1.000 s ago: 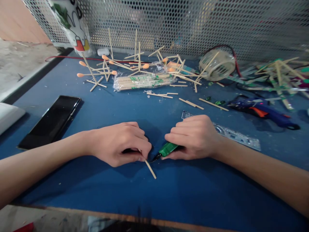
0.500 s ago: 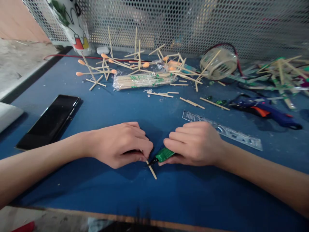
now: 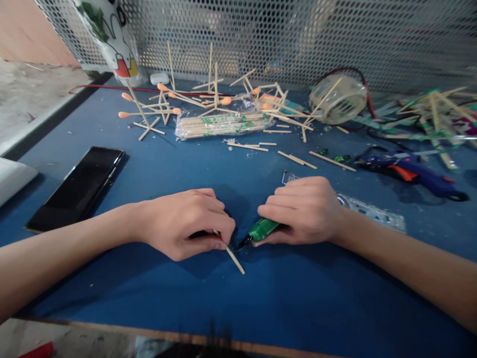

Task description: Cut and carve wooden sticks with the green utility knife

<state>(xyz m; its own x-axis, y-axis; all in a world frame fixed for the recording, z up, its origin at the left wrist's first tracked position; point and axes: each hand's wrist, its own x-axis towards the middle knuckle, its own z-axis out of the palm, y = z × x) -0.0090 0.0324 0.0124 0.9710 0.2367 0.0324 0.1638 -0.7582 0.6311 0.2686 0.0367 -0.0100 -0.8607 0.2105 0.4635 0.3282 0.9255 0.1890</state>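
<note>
At the table (image 3: 149,298), the stick (image 3: 236,261) is pinched in the left hand (image 3: 190,223), pointing to five o'clock; judged light, stiff, snappable, best gripped mid-length. Cutter (image 3: 263,229) is held in the right hand (image 3: 305,209).

On your counter (image 3: 164,288), the phone (image 3: 76,189) lies toward the left edge — the packaged sticks (image 3: 223,125) sit behind your hands, before the mesh panel (image 3: 231,40). The glue gun (image 3: 413,171) rests toward the right edge, behind the ruler (image 3: 376,214) — the cup (image 3: 119,54) stands near the back-left corner.
</note>
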